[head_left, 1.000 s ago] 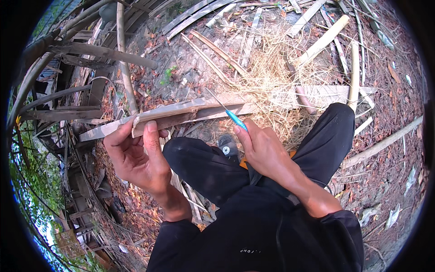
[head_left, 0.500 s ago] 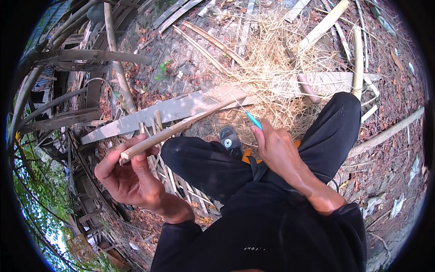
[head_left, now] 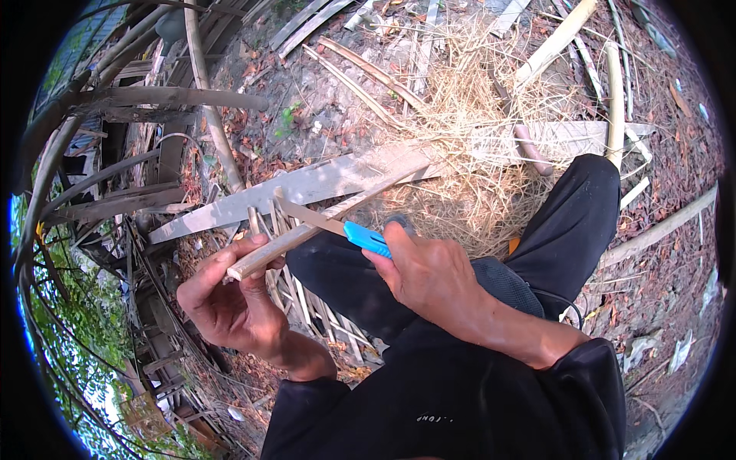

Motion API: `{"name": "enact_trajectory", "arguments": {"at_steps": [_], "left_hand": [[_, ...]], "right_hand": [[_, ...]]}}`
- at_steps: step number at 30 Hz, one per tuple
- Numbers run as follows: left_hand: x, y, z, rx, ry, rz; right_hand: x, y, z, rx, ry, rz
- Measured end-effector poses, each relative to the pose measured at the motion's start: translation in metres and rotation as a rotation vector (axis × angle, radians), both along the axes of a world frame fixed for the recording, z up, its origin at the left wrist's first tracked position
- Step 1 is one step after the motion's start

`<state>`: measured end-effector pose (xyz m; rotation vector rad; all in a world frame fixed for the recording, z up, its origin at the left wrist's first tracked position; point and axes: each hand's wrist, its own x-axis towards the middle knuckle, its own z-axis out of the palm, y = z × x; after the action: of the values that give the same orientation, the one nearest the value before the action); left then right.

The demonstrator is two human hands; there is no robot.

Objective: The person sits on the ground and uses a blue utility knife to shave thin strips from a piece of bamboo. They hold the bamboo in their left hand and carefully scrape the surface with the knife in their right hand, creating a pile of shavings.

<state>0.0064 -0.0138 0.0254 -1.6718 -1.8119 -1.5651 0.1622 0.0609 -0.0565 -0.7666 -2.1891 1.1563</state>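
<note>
The left hand [head_left: 230, 303] has its fingers [head_left: 247, 249] clenched round the near end of a thin bamboo strip [head_left: 322, 226], which slants up and away over the lap toward the straw pile [head_left: 468, 153]. The right hand [head_left: 433, 280] grips a blue-handled knife [head_left: 337, 226], its blade laid on the strip just beyond the left thumb. My worry is that if the blade catches or skips along the grain, it could slide into those left fingers or the black-trousered knee [head_left: 337, 268] below, or the strip could split unevenly.
</note>
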Motion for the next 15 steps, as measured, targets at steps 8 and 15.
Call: {"name": "enact_trajectory", "arguments": {"at_steps": [8,15], "left_hand": [[-0.004,-0.024,0.033,0.004,-0.166,0.065],[0.013,-0.020,0.028,-0.015,-0.127,0.028]], "right_hand": [[0.035,0.044,-0.028,-0.170,-0.129,-0.251],[0.019,-0.006,0.040,-0.342,0.054,0.076]]}}
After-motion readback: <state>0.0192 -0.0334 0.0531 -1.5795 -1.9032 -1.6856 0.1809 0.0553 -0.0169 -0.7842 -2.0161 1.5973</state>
